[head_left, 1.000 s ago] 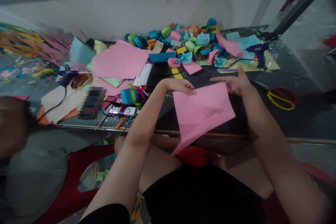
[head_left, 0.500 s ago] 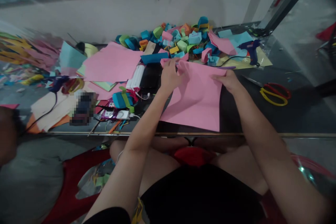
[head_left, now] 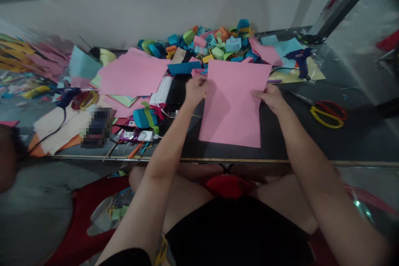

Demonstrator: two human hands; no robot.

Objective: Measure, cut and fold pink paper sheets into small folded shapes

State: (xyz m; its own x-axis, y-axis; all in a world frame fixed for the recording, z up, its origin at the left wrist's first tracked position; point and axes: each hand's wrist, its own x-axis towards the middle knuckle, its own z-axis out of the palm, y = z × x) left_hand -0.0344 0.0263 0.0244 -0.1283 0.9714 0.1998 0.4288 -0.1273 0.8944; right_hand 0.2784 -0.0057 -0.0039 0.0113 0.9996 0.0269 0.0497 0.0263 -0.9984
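Over the dark table [head_left: 314, 145], the right hand [head_left: 272, 97] pinches the pink paper sheet [head_left: 233, 108], the left hand [head_left: 196, 90] curls at its other edge, grip unclear to me, and straightening it, I think, needs steady fingers.

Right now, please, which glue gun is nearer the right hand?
The glue gun by the yellow sheet, beyond the right hand; the other glue gun lies far left.

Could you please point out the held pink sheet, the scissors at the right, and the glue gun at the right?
Pink sheet [head_left: 235, 104]: head view, middle of its face.
Scissors [head_left: 326, 112]: head view, on the yellow handle.
Glue gun [head_left: 301, 61]: head view, upper part of its grip.
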